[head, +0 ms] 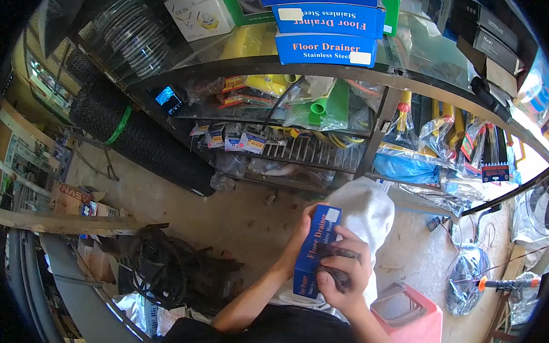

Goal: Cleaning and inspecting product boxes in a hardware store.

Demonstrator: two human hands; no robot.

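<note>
A blue cardboard floor drainer box (pixel 314 251) is tilted upright over my lap. My left hand (pixel 302 230) holds it along its left side, the fingers partly hidden behind it. A dark, crumpled cloth (pixel 339 268) is in my right hand (pixel 350 267), pressed against the right side of the box. Similar blue boxes (pixel 328 49) stand stacked on the glass shelf ahead, beside a white floor drain box (pixel 199 12).
Shelves (pixel 377 130) of packaged hardware run across the front. A roll of black mesh (pixel 138 133) leans at the left. Black hoses (pixel 160 267) lie on the floor, and a pink plastic stool (pixel 426 325) is at the right.
</note>
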